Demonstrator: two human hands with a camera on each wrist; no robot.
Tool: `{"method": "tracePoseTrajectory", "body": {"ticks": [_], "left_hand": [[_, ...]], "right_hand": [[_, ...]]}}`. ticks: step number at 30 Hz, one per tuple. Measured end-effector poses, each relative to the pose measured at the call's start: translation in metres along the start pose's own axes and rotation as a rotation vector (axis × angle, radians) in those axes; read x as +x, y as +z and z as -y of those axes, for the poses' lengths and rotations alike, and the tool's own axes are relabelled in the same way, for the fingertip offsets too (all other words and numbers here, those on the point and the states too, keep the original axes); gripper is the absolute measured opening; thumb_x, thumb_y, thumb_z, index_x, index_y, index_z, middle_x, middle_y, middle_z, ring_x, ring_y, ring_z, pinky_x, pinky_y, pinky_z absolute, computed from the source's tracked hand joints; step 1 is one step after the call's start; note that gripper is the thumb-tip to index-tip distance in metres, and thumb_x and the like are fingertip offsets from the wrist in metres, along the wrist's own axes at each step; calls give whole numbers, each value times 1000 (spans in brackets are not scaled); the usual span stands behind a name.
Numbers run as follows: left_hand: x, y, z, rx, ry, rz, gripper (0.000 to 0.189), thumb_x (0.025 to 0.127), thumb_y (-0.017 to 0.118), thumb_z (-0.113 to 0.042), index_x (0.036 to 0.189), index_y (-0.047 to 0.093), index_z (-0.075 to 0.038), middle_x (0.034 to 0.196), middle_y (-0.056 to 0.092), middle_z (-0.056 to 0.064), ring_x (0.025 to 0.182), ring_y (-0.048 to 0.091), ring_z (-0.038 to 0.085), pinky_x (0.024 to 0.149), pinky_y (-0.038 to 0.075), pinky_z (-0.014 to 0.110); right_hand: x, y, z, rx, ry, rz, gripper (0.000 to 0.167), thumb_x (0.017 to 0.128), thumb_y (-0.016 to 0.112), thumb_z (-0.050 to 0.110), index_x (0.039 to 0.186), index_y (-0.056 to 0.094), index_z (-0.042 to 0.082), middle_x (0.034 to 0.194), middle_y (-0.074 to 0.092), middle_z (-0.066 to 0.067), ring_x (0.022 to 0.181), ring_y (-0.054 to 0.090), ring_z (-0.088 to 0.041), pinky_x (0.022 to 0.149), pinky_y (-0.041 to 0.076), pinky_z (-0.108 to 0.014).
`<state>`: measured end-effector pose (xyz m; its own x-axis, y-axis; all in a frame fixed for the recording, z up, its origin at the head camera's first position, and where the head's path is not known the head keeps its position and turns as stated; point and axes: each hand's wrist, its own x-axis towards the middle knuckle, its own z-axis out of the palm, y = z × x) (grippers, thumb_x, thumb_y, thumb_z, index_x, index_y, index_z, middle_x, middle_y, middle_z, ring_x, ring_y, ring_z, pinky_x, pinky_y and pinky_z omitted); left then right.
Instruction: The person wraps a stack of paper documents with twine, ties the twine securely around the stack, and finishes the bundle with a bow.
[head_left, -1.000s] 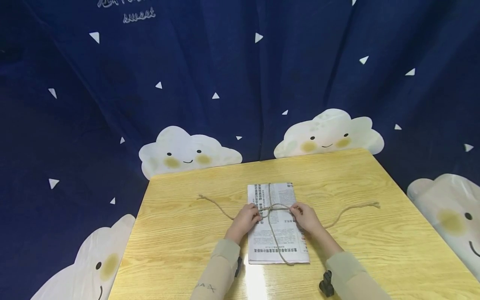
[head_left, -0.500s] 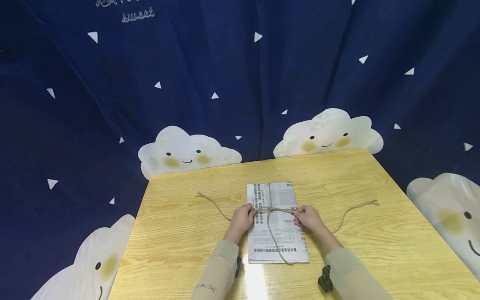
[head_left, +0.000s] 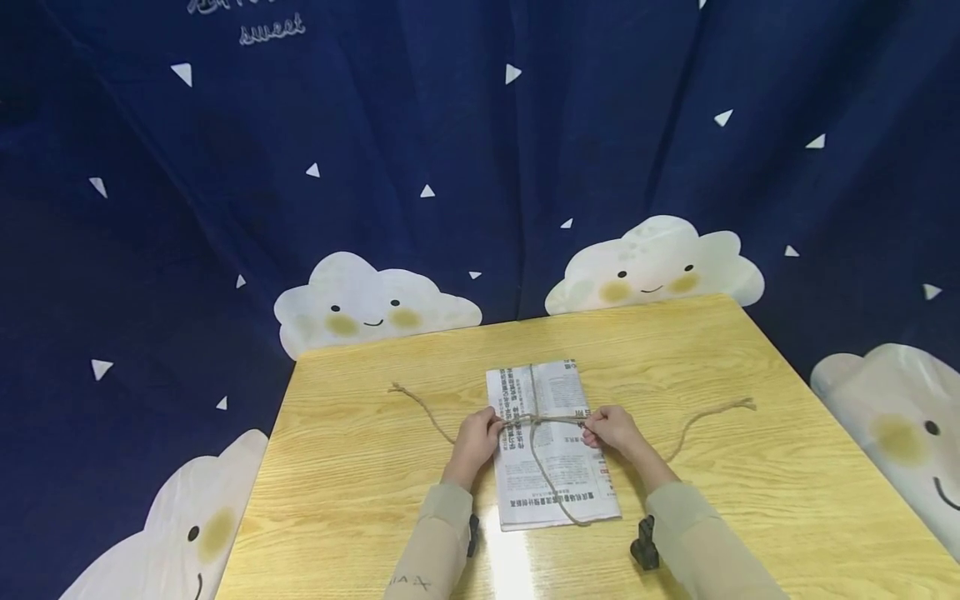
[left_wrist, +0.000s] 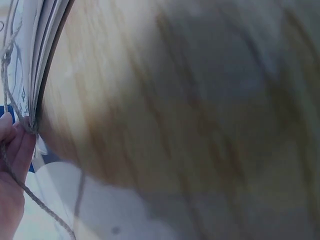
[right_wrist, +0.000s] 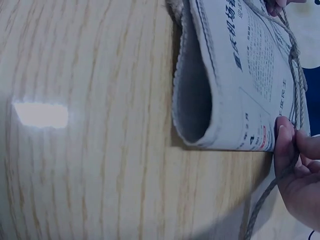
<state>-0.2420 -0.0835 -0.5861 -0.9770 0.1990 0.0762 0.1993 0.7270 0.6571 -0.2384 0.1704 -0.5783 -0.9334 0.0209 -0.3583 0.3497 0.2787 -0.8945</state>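
A folded newspaper stack (head_left: 525,487) lies on the wooden table, with twine (head_left: 558,419) crossed over it both ways. A twine knot (head_left: 533,419) sits near the middle of its top face. My left hand (head_left: 474,440) pinches the twine at the newspaper's left edge; the left wrist view shows the fingers (left_wrist: 17,147) against the stacked page edges (left_wrist: 45,60). At the right edge my right hand (head_left: 615,429) pinches the other strand between thumb and fingers, as the right wrist view shows, and the twine tail (right_wrist: 257,207) runs down past the hand.
Loose twine ends trail onto the wooden table (head_left: 360,467), one to the left (head_left: 420,402) and one to the right (head_left: 705,412). Behind the table hangs a dark blue curtain (head_left: 450,108) printed with clouds. Black devices (head_left: 645,546) are worn at the wrists.
The small open loop at the knot has drawn flat, and the strands between my hands now lie nearly straight. The newspaper has turned slightly and shifted a little left.
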Motion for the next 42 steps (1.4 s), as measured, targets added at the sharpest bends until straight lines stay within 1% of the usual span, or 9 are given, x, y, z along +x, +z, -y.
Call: {"method": "tracePoseTrajectory", "body": {"ticks": [7,14,17,20,23,29,33,38,42], "left_hand": [[-4,2,6,-64,-25,-58,10,89,59,-14,82,61,-7,79,60,1,71,55,11,63,49,23],[-15,-6,22,-11,2,-117,14,89,58,-15,87,67,-4,84,62,4,81,60,19,74,51,32],[-15,-14,26,21,-17,-121,13,89,57,-11,89,66,-1,85,62,8,82,61,23,74,52,35],[-11,-21,25,29,-47,-157,12,90,55,-8,89,64,1,83,63,10,80,61,24,70,52,35],[-4,-22,18,-102,-82,-188,15,93,50,-7,90,61,4,80,63,12,76,62,24,66,52,33],[10,-15,-4,-622,-71,-199,20,97,39,-6,97,48,13,90,63,29,85,63,39,76,54,36],[15,-9,-17,-849,-70,-156,23,99,34,-7,103,40,15,97,58,37,92,59,47,82,51,42],[16,-10,-38,-1001,-95,-53,22,101,26,-8,105,33,12,101,55,41,98,53,52,87,46,51],[14,-9,-52,-1012,-97,-13,23,102,23,-11,105,31,10,96,57,39,93,56,50,87,45,54]], "right_hand": [[0,0,-2,-2,-10,8,10,86,49,-6,88,53,-14,68,61,-15,55,61,-14,54,55,-26],[-1,-1,-4,-2,-34,19,11,89,48,-4,90,52,-15,71,61,-15,57,61,-14,54,54,-25],[-1,0,-4,-5,-37,23,12,89,48,-4,90,52,-14,72,61,-16,57,61,-13,54,54,-25],[-2,0,-4,-5,-27,19,10,89,49,-3,89,52,-13,71,61,-15,56,61,-13,53,53,-24],[-2,0,-4,-6,-31,23,10,89,49,-3,88,51,-13,70,61,-15,55,61,-13,52,53,-24],[-2,0,-5,-15,-27,19,10,90,49,-2,88,51,-12,70,61,-14,56,61,-13,52,53,-23],[-2,-1,-6,-28,-19,12,10,90,49,-1,89,52,-11,71,61,-14,57,61,-13,53,52,-23],[-3,-1,-6,-29,-30,9,11,90,50,-1,89,53,-11,71,61,-13,57,61,-12,53,53,-23],[-3,0,-6,-21,-40,6,10,90,50,-2,88,52,-11,70,61,-12,56,60,-12,53,53,-24]]}}
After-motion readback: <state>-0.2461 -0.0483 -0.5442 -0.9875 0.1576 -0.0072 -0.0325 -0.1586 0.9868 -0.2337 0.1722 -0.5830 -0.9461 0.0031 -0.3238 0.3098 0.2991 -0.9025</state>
